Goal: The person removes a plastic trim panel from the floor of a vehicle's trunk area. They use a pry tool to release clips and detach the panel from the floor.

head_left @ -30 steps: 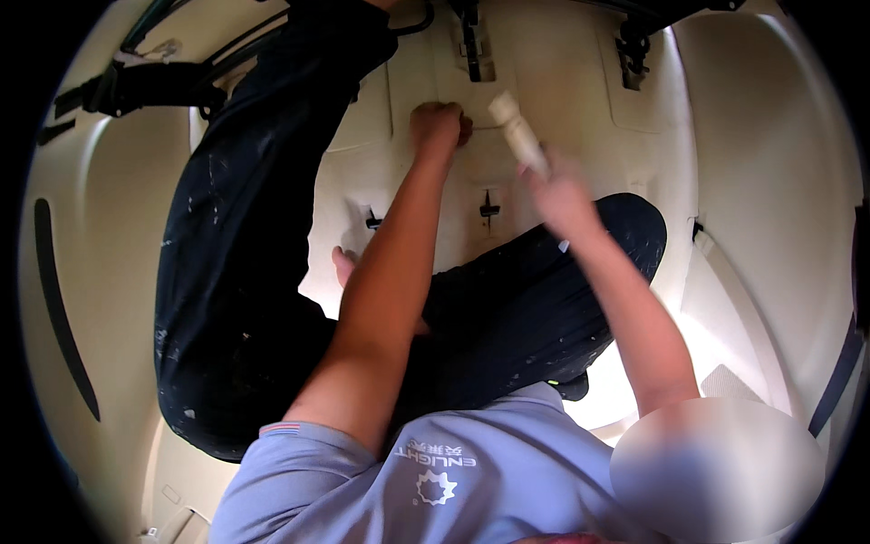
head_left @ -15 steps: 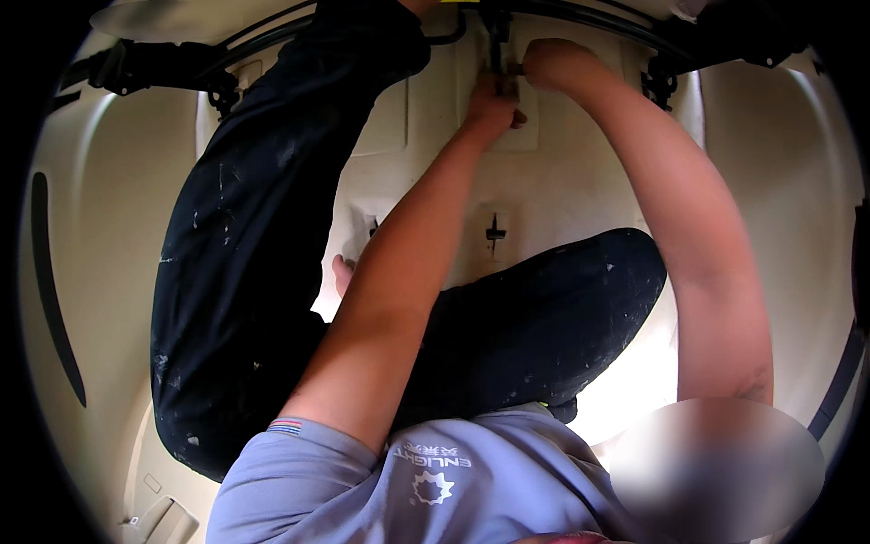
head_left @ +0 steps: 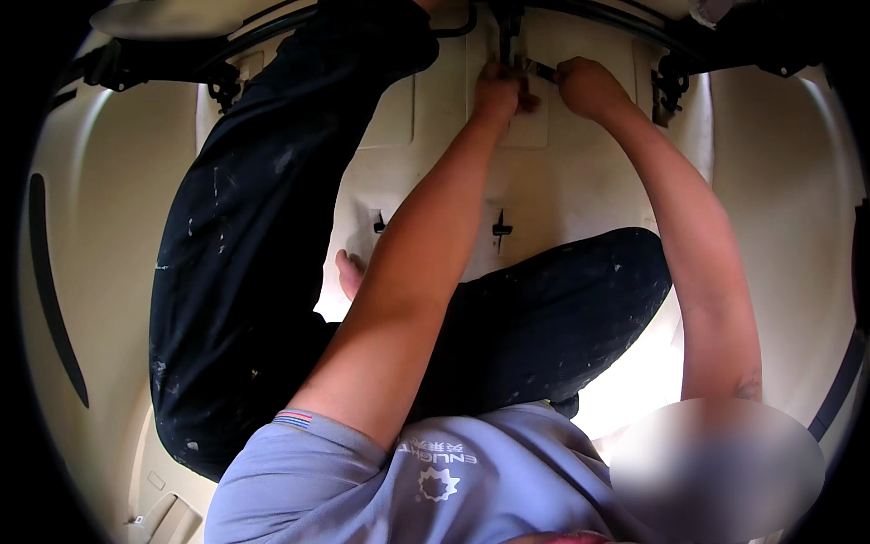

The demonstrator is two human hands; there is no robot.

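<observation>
At the top middle, a black upright bracket (head_left: 508,41) comes down in front of a cream panel (head_left: 562,172). My left hand (head_left: 498,91) is closed at the bracket's lower end; its fingers are partly smeared, and what lies in them is hidden. To its right, my right hand (head_left: 591,88) is closed round a slim dark tool (head_left: 541,71). That tool points left toward the bracket and my left fingers, with a paler part at its tip. Its exact kind is too small to make out.
A curved black bar (head_left: 625,25) spans the top, with dark hinge-like fittings (head_left: 669,86) on it. Two black clips sit in the panel, one a small cross-shaped clip (head_left: 501,229). My bent legs in dark trousers (head_left: 245,227) fill the left and middle.
My right hand has moved right and slightly down, and more of the slim tool now shows. My left hand has shifted a little right. The whole view has moved slightly.
</observation>
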